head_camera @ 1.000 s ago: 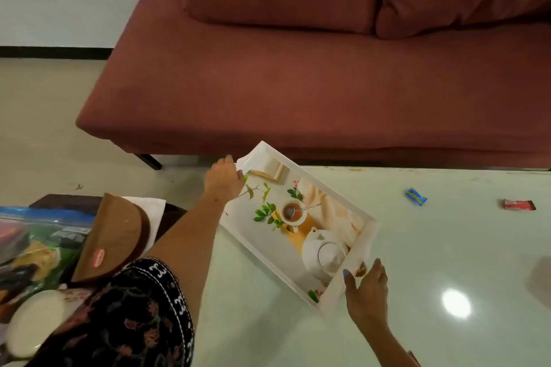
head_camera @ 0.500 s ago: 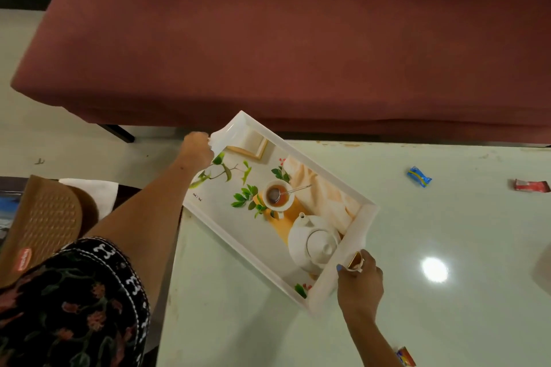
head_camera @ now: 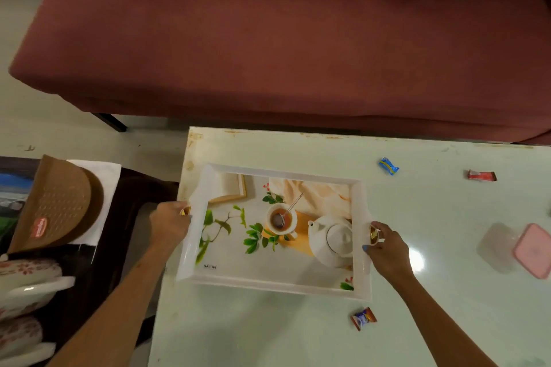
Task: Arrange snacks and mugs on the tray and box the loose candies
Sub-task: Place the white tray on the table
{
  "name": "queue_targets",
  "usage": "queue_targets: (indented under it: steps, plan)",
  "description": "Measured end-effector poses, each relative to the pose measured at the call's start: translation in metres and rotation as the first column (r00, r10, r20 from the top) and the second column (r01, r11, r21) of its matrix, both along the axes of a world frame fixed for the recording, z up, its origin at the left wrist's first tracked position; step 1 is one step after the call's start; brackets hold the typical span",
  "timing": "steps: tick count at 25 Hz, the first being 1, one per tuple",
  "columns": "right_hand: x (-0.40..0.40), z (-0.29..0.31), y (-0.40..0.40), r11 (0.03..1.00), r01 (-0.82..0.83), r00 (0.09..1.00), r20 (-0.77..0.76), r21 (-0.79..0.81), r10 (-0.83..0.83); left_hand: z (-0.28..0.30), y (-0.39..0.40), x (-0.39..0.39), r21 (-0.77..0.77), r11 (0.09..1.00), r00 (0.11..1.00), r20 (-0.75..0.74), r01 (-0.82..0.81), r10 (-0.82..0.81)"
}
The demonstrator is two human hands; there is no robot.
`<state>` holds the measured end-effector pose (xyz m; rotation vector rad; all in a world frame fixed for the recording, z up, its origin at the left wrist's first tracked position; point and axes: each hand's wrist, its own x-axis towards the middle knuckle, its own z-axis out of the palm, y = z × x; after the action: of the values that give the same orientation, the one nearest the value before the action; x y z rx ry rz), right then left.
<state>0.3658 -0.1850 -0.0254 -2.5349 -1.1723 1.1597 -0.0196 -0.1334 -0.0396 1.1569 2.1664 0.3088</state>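
tray (head_camera: 190, 259): small dark mark on the printed floor, right of the left hand (head_camera: 170, 225), too small to read | brown pack (head_camera: 56, 202): red oval logo, left of the left hand, blurred, unreadable | candies: wrapper print unreadable

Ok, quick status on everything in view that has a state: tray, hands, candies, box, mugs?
tray: flat on the table, nothing loaded
left hand: gripping the tray's left handle
right hand: gripping its right handle
blue candy: loose, wrapped
red candy: loose, wrapped
near candy: loose, wrapped
pink-lidded box: lid on
mugs: off the tray
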Motion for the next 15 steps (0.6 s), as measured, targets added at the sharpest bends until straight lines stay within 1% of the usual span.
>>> queue_targets:
  steps: [3,7,12,15]
  plan:
    - [0.008,-0.007,-0.012,0.999,-0.045,0.999,0.003,-0.029,0.045,-0.012,-0.023,0.005,-0.001,0.999,0.999,0.013,-0.038,0.038]
    - [0.015,-0.019,-0.023,0.998,-0.043,0.999,0.005,-0.034,0.044,-0.023,-0.035,0.013,-0.005,0.994,0.994,0.029,-0.108,0.108]
    - [0.019,-0.026,-0.023,0.999,-0.052,0.999,0.01,-0.008,0.052,-0.028,-0.036,0.011,-0.01,0.995,0.995,0.027,-0.096,0.096]
    - [0.018,-0.023,-0.023,0.996,-0.089,0.996,0.028,-0.023,0.09,-0.022,-0.036,0.013,-0.039,0.996,0.996,0.009,-0.083,0.083]
